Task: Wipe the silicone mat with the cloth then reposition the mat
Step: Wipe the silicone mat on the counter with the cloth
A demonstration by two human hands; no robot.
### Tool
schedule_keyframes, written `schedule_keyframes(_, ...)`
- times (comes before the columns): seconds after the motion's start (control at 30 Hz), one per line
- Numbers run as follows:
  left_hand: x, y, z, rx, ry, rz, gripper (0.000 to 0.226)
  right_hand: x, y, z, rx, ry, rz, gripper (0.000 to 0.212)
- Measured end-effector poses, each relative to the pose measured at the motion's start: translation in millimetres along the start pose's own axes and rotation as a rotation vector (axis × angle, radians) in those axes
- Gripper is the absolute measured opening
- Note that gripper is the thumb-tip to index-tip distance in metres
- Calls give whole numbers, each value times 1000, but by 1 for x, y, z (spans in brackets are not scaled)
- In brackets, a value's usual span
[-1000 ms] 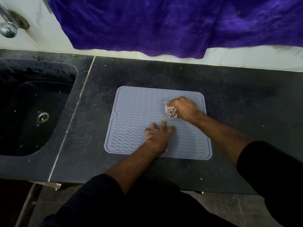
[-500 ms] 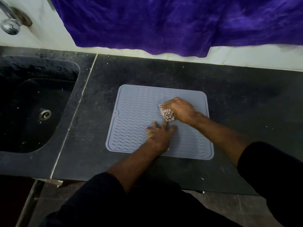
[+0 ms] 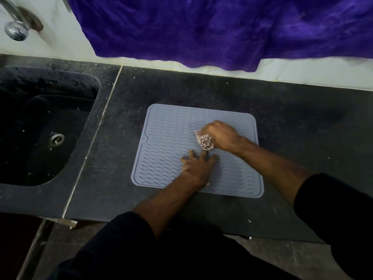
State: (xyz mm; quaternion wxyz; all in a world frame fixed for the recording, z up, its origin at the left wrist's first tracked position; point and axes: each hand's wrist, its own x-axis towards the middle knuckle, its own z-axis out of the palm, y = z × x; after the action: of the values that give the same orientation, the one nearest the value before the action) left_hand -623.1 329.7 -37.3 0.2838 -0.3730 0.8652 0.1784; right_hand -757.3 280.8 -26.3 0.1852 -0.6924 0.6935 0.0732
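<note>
A grey silicone mat (image 3: 167, 142) with wavy ridges lies flat on the dark stone counter (image 3: 201, 91). My right hand (image 3: 221, 135) is closed around a bunched pale patterned cloth (image 3: 205, 141) and presses it on the mat's middle. My left hand (image 3: 198, 166) lies flat on the mat just in front of the cloth, fingers spread, holding nothing. Its fingertips almost touch the cloth.
A black sink (image 3: 40, 126) with a metal drain (image 3: 57, 138) is set into the counter on the left. A chrome tap (image 3: 16, 29) sticks out of the white wall above it. A purple towel (image 3: 201, 27) hangs along the back wall. The counter's front edge runs below the mat.
My right hand has slid the cloth a little to the left and toward me across the mat. My left hand stays pressed in the same spot.
</note>
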Motion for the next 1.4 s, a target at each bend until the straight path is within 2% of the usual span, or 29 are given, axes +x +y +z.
schedule_keyframes(0.1, -2, 2, -2, 6, -8, -4, 101, 2, -3, -9, -49, 20, 31, 22)
schedule_keyframes(0.2, -2, 2, -2, -2, -4, -10, 100, 13, -25, -7, 33, 84, -38, 23)
schedule_keyframes(0.3, -3, 0, -2, -11, 7, 5, 98, 14, -47, 2, 109, 78, -83, 26)
schedule_keyframes(0.5, -4, 0, -1, -10, 12, 5, 98, 7, -23, -4, -86, -9, -13, 27)
schedule_keyframes(0.57, -3, 0, -1, -7, 6, 4, 98, 2, -14, -9, -80, 2, 17, 25)
schedule_keyframes(0.63, -1, 1, -1, -9, -5, 0, 99, 2, -18, -11, 22, 64, 0, 28)
schedule_keyframes(0.73, 2, 1, 1, -13, 0, -1, 100, 10, -40, -8, 302, 111, -5, 34)
schedule_keyframes(0.83, 4, -3, 7, -17, 54, 17, 99, 9, -42, 3, 162, 24, -67, 38)
schedule_keyframes(1.0, 0, -24, 19, -113, 121, 92, 91, -1, -15, -3, -128, 15, -108, 39)
schedule_keyframes(1.1, -8, -53, 24, -214, 230, 109, 84, 1, -22, -6, -177, -11, -91, 35)
schedule_keyframes(1.2, -17, -85, 31, -250, 305, 25, 85, 8, -35, -10, -142, 19, -74, 38)
schedule_keyframes(1.3, -21, -100, 37, -242, 228, -30, 90, 18, -56, -9, 8, 92, -162, 36)
schedule_keyframes(1.4, -20, -100, 39, -240, 201, -41, 92, 28, -76, -1, 96, 60, -179, 36)
